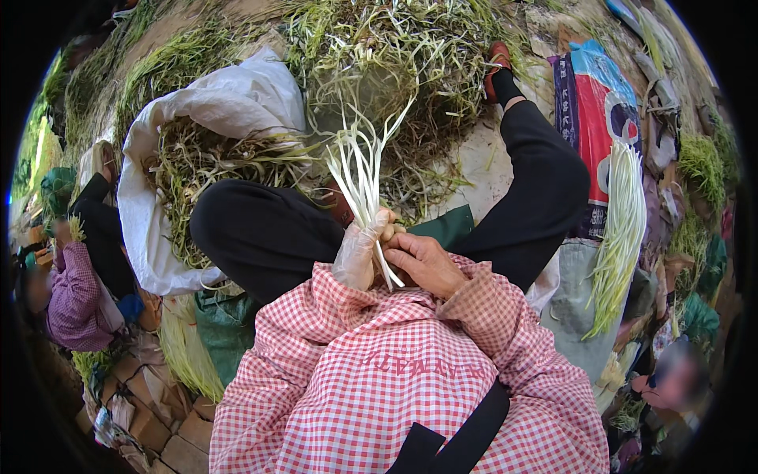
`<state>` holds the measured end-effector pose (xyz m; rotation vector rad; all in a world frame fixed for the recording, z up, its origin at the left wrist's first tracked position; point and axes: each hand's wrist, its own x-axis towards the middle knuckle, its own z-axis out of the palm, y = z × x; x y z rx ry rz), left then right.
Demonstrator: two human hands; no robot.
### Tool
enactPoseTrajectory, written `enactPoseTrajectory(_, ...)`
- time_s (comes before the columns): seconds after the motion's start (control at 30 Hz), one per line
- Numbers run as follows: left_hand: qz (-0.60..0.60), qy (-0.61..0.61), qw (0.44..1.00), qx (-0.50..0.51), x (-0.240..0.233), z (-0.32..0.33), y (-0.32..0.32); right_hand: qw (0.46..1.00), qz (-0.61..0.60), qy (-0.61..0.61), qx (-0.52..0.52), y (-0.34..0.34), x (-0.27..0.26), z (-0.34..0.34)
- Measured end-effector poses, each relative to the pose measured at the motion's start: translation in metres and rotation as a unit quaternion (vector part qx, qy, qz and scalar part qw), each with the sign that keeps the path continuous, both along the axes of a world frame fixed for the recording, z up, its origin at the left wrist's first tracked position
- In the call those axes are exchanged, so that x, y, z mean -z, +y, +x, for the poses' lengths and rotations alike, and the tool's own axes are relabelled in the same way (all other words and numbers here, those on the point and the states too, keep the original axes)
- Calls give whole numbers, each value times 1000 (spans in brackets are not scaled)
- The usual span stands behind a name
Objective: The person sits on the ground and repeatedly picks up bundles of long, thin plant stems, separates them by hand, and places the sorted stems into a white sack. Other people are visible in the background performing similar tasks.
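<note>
My left hand (pixel 362 246), in a thin clear glove, is closed around a small bunch of pale leafy stalks (pixel 361 172) that look like blanched chives. Their white ends poke out below the fist, and the loose tips fan out above it. My right hand (pixel 427 260) is bare and curled against the left fingers and the lower stalks; whether it grips any stalk is hidden. Ahead of my lap spreads a heap of green and withered trimmings (pixel 391 65). Beside my left knee, a white woven sack (pixel 237 95) gapes with brownish trimmings (pixel 201 172) inside.
To the right, a long bundle of pale chives (pixel 619 237) lies over a printed red and purple sack (pixel 589 118). Another bundle (pixel 183 343) rests at lower left beside a green sack (pixel 222 332) and bricks (pixel 186 447). A person in purple checks (pixel 80 296) sits at left; another person (pixel 675 379) is at lower right.
</note>
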<state>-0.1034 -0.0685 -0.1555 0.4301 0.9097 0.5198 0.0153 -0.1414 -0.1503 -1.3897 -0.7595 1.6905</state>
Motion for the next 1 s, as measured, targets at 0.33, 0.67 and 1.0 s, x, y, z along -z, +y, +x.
enactPoseTrajectory(0.33,-40,-73,994,-75,5,-6,10,993,40,-112,17,-13,0,17)
enactPoseTrajectory(0.67,2,-24,999,-47,4,-2,14,987,60,-132,72,-9,-7,25)
enactPoseTrajectory(1.0,17,78,997,5,0,1,15,988,11,71,140,7,8,45)
